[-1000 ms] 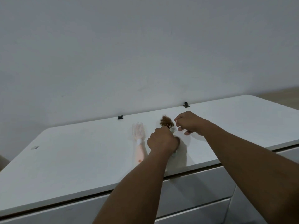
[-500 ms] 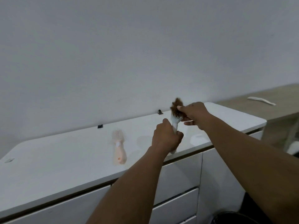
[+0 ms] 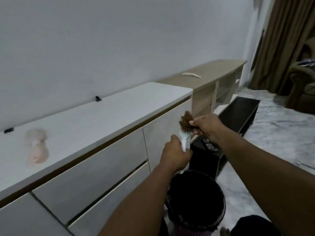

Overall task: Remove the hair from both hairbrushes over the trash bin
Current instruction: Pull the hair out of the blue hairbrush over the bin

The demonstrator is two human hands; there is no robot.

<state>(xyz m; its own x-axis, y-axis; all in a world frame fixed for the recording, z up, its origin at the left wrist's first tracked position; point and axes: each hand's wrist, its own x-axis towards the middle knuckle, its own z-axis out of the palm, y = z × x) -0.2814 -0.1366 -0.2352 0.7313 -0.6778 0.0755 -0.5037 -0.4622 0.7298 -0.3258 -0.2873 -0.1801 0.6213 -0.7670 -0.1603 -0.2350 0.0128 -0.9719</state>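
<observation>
A home living room: white drawer cabinet (image 3: 88, 160), brown curtain (image 3: 281, 41), armchair (image 3: 301, 86).

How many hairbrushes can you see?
2. A white hairbrush full of brown hair is in the left hand above the trash bin. A blurry pink hairbrush lies on the white dresser.

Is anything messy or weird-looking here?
Only the white hairbrush: a big brown clump of hair is stuck in its bristles. The left hand holds its handle while the right hand pinches the clump. Nothing looks spilled or broken; the pink brush lies on the white cabinet.
</observation>
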